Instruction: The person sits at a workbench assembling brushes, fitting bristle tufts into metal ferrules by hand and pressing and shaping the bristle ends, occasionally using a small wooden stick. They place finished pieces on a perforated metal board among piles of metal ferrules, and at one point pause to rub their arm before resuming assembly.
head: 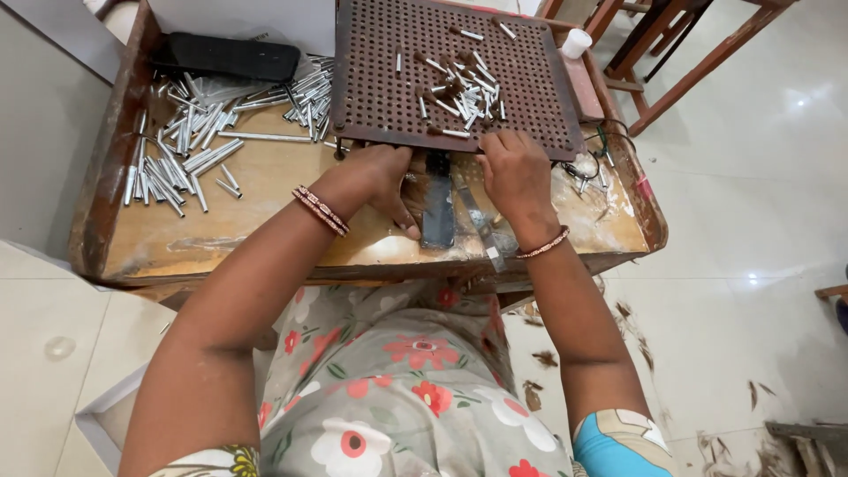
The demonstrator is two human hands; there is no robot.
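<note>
Dozens of metal tubes (pixel 190 132) lie loose left of the perforated board (pixel 380 88), only a small cluster (pixel 455 88) on it, most holes bare, as the left hand (pixel 380 177) and right hand (pixel 512 172) curl closed at its near edge.

Bare wood between tube pile (pixel 190 141) and perforated board (pixel 446 75).

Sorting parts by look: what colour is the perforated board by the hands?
Dark reddish-brown perforated board, seen in the head view.
</note>
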